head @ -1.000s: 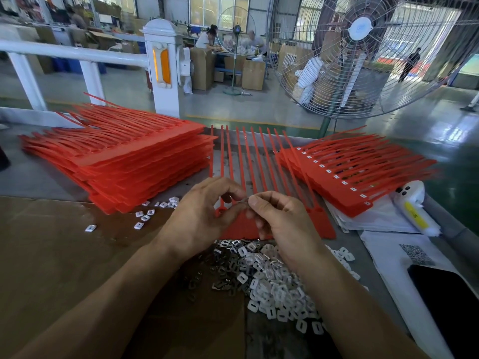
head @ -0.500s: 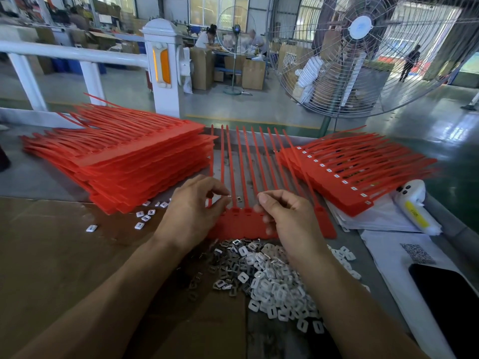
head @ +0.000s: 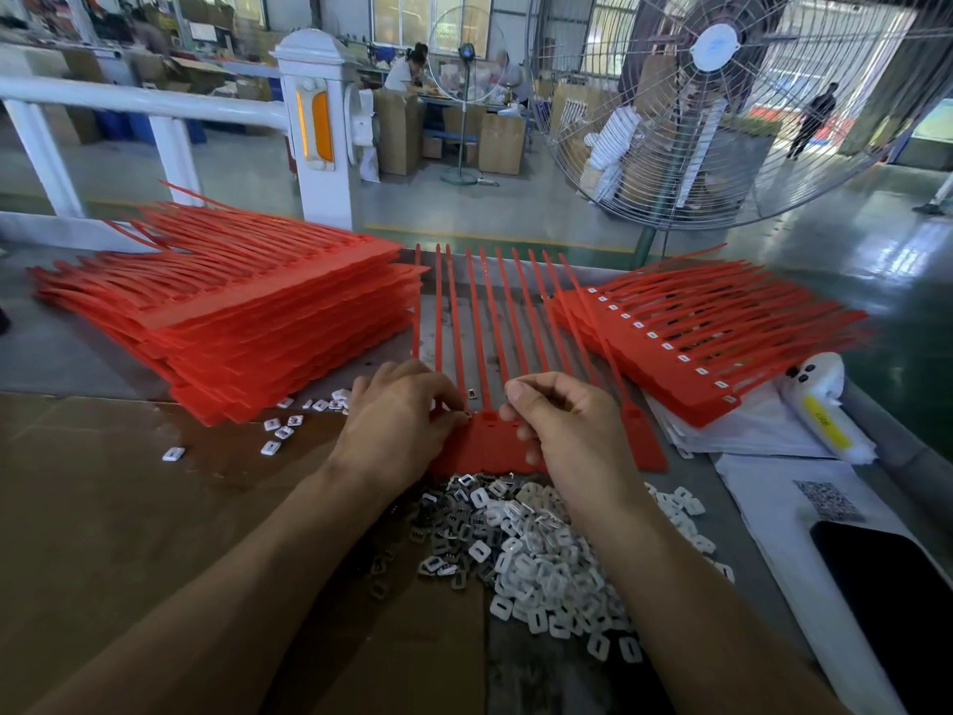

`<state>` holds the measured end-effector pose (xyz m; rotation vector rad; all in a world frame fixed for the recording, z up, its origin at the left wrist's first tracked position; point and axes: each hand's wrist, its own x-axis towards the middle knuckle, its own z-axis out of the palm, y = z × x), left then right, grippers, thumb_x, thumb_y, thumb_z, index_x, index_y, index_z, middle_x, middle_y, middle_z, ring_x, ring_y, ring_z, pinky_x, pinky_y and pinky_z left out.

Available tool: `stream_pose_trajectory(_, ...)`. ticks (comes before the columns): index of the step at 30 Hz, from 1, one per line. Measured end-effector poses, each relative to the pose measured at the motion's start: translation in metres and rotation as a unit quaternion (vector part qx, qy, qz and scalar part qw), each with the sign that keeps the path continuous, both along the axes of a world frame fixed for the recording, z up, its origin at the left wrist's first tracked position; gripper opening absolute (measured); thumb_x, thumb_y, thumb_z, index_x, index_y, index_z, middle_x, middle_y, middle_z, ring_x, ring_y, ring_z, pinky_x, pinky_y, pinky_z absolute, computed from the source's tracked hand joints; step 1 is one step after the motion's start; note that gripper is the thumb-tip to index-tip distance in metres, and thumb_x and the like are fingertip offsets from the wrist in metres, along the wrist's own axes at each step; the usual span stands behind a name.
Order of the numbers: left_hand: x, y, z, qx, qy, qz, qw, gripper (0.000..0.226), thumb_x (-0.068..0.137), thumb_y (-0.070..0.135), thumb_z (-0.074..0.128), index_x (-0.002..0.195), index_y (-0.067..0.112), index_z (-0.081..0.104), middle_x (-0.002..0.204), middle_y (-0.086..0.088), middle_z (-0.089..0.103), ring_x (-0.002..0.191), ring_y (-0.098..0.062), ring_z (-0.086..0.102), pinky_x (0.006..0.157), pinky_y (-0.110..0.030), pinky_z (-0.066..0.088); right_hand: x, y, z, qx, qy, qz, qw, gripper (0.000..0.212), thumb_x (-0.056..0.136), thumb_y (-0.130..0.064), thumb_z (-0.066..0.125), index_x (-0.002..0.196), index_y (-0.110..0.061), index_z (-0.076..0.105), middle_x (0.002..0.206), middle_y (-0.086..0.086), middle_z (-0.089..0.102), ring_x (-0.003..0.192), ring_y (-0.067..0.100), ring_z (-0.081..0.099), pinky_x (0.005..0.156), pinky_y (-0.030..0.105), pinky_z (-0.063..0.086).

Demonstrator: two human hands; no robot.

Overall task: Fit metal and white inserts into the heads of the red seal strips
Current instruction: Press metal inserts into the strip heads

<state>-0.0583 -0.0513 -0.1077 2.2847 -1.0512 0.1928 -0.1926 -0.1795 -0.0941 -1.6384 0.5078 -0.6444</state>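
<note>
The left stack (head: 232, 322) and right stack (head: 706, 348) flank the strip sheet (head: 495, 446) lying between both hands. Left hand (head: 397, 425) presses an insert into a head, fingers curled; right hand (head: 572, 436) pinches something unseen. Next: another from the inserts (head: 536, 559), close by, unobstructed.

Large caged fan (head: 717, 95) stands beyond the bench (head: 67, 353). White railing post (head: 317, 131) at left rear. Dark phone (head: 887, 601) lies on white papers (head: 763, 487), near right. Cardboard sheet (head: 103, 508) covers the bench's left.
</note>
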Motion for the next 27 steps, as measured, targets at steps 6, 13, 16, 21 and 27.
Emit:
stream_pose_trajectory(6,0.001,0.000,0.000,0.004,0.008,0.003,1.000,0.008,0.090,0.040,0.072,0.098,0.039,0.072,0.112,0.016,0.060,0.117,-0.011,0.044,0.094,-0.030,0.022,0.000,-0.001,-0.001,-0.009,0.002,-0.004,1.000,0.008,0.098,-0.030,0.067,0.100,-0.026,0.074,0.084,-0.008,0.077,0.068,-0.002,0.063,0.058,0.019,0.050)
stream_pose_trajectory(13,-0.004,0.008,0.000,-0.014,-0.018,-0.012,1.000,0.013,0.093,0.035,0.069,0.106,0.037,0.071,0.111,0.017,0.061,0.116,-0.012,0.046,0.096,-0.033,0.028,0.000,-0.005,-0.003,-0.015,0.003,-0.012,1.000,0.006,0.097,-0.029,0.070,0.098,-0.028,0.076,0.084,-0.008,0.077,0.069,-0.001,0.064,0.058,0.019,0.051)
stream_pose_trajectory(16,-0.009,0.009,0.005,-0.058,-0.017,-0.034,0.998,0.015,0.094,0.033,0.068,0.109,0.034,0.072,0.108,0.015,0.064,0.112,-0.013,0.052,0.099,-0.040,0.037,0.000,-0.004,-0.004,-0.016,0.013,-0.005,1.000,0.007,0.097,-0.026,0.069,0.099,-0.028,0.076,0.085,-0.008,0.078,0.069,-0.001,0.065,0.059,0.021,0.051)
stream_pose_trajectory(21,-0.021,0.007,0.012,-0.126,-0.011,-0.102,0.987,0.008,0.094,0.034,0.068,0.099,0.030,0.074,0.093,0.015,0.067,0.096,-0.006,0.057,0.091,-0.041,0.044,-0.002,-0.001,-0.002,-0.047,0.014,0.018,0.999,0.009,0.095,-0.027,0.073,0.095,-0.033,0.079,0.080,-0.018,0.074,0.071,-0.003,0.067,0.058,0.016,0.051)
stream_pose_trajectory(27,-0.022,0.009,0.015,-0.134,0.012,-0.119,0.984,0.009,0.094,0.031,0.069,0.099,0.027,0.074,0.091,0.016,0.067,0.094,-0.003,0.057,0.087,-0.037,0.046,-0.001,0.000,0.000,-0.046,0.003,0.036,0.998,0.013,0.092,-0.021,0.075,0.092,-0.033,0.079,0.078,-0.023,0.072,0.070,-0.005,0.068,0.058,0.014,0.052)
